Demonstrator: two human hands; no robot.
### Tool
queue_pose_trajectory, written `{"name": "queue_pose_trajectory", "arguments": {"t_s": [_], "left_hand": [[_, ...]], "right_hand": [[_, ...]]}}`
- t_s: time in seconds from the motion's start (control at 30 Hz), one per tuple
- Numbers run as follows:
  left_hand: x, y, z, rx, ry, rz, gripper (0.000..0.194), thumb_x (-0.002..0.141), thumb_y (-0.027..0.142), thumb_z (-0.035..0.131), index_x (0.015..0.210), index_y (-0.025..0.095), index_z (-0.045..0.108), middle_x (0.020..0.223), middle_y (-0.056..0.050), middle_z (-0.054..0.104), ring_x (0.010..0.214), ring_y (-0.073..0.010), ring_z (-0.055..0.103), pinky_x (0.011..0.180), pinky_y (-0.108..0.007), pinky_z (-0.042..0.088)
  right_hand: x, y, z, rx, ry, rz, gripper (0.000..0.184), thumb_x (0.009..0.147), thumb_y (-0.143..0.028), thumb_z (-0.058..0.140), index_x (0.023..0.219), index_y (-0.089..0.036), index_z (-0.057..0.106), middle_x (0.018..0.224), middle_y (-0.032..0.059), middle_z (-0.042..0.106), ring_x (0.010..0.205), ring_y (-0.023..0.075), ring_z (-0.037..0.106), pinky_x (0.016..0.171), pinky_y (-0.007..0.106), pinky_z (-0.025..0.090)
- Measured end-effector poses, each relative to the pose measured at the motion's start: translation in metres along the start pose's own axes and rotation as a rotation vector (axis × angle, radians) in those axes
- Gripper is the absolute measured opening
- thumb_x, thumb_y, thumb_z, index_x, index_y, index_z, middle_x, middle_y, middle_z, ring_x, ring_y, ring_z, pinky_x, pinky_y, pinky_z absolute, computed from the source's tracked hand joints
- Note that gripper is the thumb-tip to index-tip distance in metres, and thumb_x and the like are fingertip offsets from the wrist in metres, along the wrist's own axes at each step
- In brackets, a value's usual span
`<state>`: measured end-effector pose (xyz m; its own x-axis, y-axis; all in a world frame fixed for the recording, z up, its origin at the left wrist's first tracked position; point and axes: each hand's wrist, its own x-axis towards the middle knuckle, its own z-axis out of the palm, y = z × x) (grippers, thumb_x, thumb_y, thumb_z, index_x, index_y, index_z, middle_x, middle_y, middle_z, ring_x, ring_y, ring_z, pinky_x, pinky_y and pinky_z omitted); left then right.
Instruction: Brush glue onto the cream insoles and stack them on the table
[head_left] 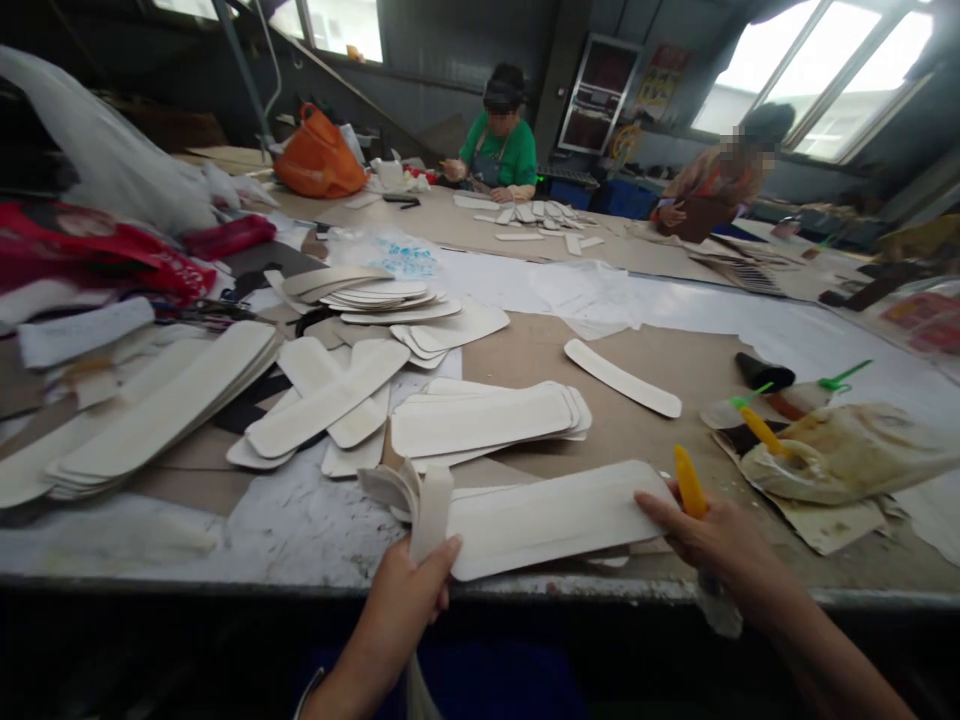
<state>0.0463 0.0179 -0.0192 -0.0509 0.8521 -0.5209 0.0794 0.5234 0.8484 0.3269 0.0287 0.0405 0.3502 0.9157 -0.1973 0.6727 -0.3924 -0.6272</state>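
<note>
A long white panel (pixel 555 515) with rounded corners lies at the table's front edge, between my two hands. My left hand (pixel 409 590) is closed on a bundle of pale strips (pixel 431 510), which hang down below the fist. Its thumb is at the panel's left end. With fingertips on the panel's right end, my right hand (pixel 709 535) also grips a yellow-tipped tool (pixel 688 482); a translucent part of it shows under the hand. Just behind the panel is a stack of similar white pieces (pixel 480 422).
More white pieces (pixel 330 400) lie piled at left, and one curved piece (pixel 622 378) lies apart. At right are a stained bag with a yellow nozzle (pixel 765 432) and green-tipped bottles (pixel 806 395). Across the table, one person (pixel 499 150) and another (pixel 716 190) work.
</note>
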Motion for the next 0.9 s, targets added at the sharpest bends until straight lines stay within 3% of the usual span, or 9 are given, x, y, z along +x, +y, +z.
{"name": "queue_pose_trajectory", "arguments": {"t_s": [0.1,0.37,0.6,0.73,0.9], "left_hand": [[0.001,-0.002,-0.002,-0.066,-0.035,-0.008,0.037,0.063,0.051,0.057,0.051,0.017,0.046,0.035,0.003,0.043,0.033,-0.0076,0.035,0.037,-0.020,0.025],[-0.001,0.004,-0.011,-0.245,-0.149,-0.035,0.036,0.064,0.047,0.061,0.056,0.015,0.047,0.040,0.005,0.041,0.037,-0.0057,0.033,0.039,-0.018,0.024],[-0.003,0.004,-0.013,-0.304,-0.149,-0.009,0.043,0.072,0.052,0.055,0.054,0.013,0.051,0.043,0.002,0.044,0.040,-0.0059,0.036,0.041,-0.018,0.027],[-0.003,0.002,-0.013,-0.353,-0.134,-0.041,0.044,0.072,0.053,0.055,0.054,0.013,0.053,0.041,0.002,0.044,0.039,-0.0059,0.037,0.041,-0.018,0.026],[-0.001,0.001,-0.010,-0.331,-0.083,-0.078,0.046,0.066,0.055,0.060,0.051,0.013,0.054,0.038,0.002,0.046,0.037,-0.0064,0.037,0.039,-0.018,0.026]], "right_hand": [[0.000,0.001,0.003,0.138,-0.135,0.121,0.045,0.067,-0.057,0.056,0.047,-0.021,0.038,0.036,-0.0050,0.037,0.036,0.0072,0.031,0.038,0.022,0.024],[-0.008,0.014,0.005,0.531,-0.272,0.202,0.043,0.066,-0.057,0.061,0.060,-0.019,0.043,0.037,-0.0090,0.035,0.039,0.0044,0.025,0.038,0.016,0.020],[-0.010,0.015,0.007,0.480,-0.180,0.232,0.045,0.064,-0.058,0.063,0.057,-0.017,0.044,0.037,-0.0080,0.037,0.040,0.0042,0.026,0.039,0.016,0.024],[-0.007,0.013,0.002,0.567,-0.140,0.269,0.044,0.059,-0.055,0.068,0.062,-0.018,0.044,0.038,-0.0092,0.037,0.038,0.0035,0.027,0.036,0.014,0.022],[0.008,-0.014,0.001,0.700,-0.161,0.240,0.044,0.061,-0.050,0.069,0.063,-0.019,0.038,0.039,-0.0104,0.038,0.036,0.0019,0.028,0.034,0.011,0.021]]}}
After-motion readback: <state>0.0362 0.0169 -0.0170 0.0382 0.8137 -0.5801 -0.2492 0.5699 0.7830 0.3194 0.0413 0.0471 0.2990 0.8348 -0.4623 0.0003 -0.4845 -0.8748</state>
